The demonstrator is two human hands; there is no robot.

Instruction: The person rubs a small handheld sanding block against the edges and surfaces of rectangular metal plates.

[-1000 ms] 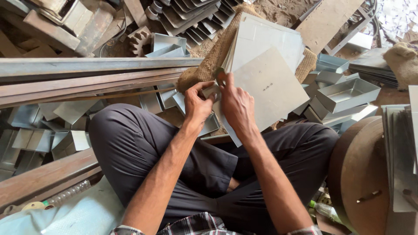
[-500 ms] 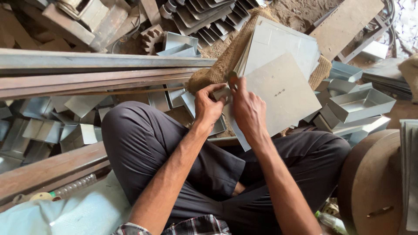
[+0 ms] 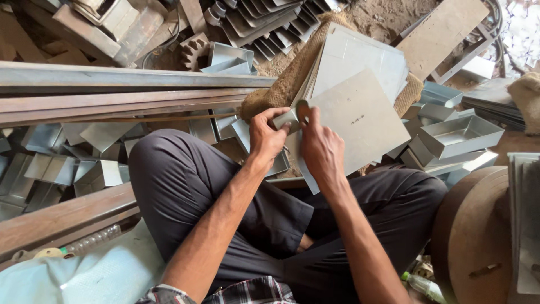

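A person is sitting cross-legged on the floor. The left hand (image 3: 265,137) and the right hand (image 3: 322,151) are both gripping the corner of a flat metal sheet (image 3: 360,121) in the middle of the frame, over the lap. It is resting against a pile of sheets (image 3: 360,53) on sacking (image 3: 284,84). I think pressing evenly, with fingers clear of the sharp edge, is working best.

Pkgs: I see 2 plastic bottles, no boxes or cartons.
Bottle 1: clear plastic bottle (image 3: 90,243), lying flat at lower left, just under the rusty beam (image 3: 62,217); ribbed, see-through.
Bottle 2: green-cap bottle (image 3: 423,286), bottom right beside the round brown disc (image 3: 469,236); clear body, lying tilted.
Labels: none I can make out on either.
Signs/screens: none.
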